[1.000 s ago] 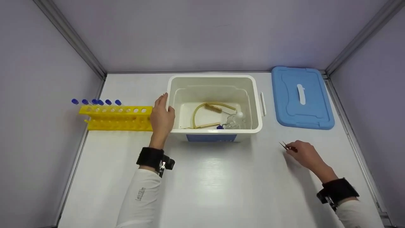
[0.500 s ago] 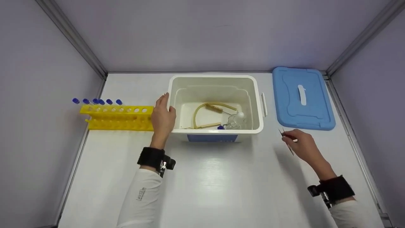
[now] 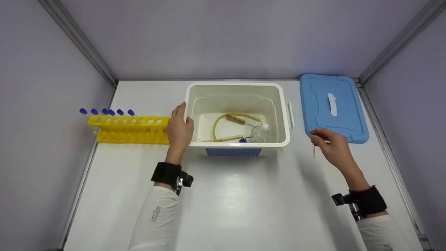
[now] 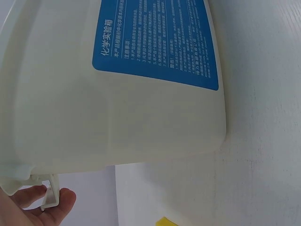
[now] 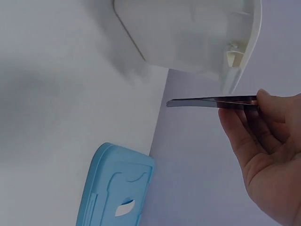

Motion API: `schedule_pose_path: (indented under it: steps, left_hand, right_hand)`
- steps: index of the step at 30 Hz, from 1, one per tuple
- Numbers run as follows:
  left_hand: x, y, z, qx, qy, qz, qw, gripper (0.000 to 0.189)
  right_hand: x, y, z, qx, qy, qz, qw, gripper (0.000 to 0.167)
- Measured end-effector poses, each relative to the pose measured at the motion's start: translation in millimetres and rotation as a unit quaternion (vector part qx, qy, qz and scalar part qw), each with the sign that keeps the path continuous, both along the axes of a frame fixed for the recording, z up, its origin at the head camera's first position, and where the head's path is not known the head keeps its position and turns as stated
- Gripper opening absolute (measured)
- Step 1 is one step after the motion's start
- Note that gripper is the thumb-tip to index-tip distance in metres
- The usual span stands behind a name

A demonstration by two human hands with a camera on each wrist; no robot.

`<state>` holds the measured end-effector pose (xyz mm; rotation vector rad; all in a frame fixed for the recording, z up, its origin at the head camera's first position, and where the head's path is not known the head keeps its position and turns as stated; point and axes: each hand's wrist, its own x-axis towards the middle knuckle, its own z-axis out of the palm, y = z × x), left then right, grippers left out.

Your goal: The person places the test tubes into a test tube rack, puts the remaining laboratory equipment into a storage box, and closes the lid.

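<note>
At the left end of a white plastic storage box (image 3: 238,144), my left hand (image 3: 178,130) holds the box's side latch (image 4: 52,192), which sits between its thumb and fingers in the left wrist view. My right hand (image 3: 332,146) pinches a pair of metal tweezers (image 5: 195,101) between thumb and fingers, raised over the right side of the table near the blue lid (image 3: 318,101). In the head view one end of the tweezers points down toward the person. Inside the box lie a yellow rubber hose (image 3: 215,127), a bristle brush (image 3: 236,119) and clear glassware (image 3: 258,133).
Left of the box stands a yellow test tube rack (image 3: 130,138) with several blue-capped tubes (image 3: 120,112). The open right latch (image 3: 291,114) sticks out from the box. Walls enclose the white table (image 3: 230,209) at the back and both sides.
My right hand has moved away from the person, up to the lid's near edge, and the tweezers have turned in its fingers. The left hand and box have stayed in place.
</note>
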<state>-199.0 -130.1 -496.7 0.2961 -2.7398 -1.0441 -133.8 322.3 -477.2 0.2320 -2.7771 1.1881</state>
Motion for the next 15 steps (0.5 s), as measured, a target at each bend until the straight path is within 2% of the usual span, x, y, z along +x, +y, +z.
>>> schedule_pose_path:
  steps: [5, 11, 15]
  left_hand:
    - [-0.3, 0.4, -0.6, 0.000, 0.005, 0.000, 1.0000, 0.051]
    - [-0.4, 0.5, 0.2, -0.004, 0.001, -0.001, 1.0000, 0.051]
    - [0.0, -0.2, -0.4, -0.001, 0.005, -0.001, 1.0000, 0.051]
  right_hand:
    - [-5.2, -6, 13.1, -0.021, 0.019, -0.012, 0.9995, 0.027]
    - [-10.7, -18, 30.2, -0.089, 0.038, -0.028, 0.9949, 0.024]
    - [-14.9, -29, 40.4, -0.117, 0.049, -0.030, 0.9915, 0.021]
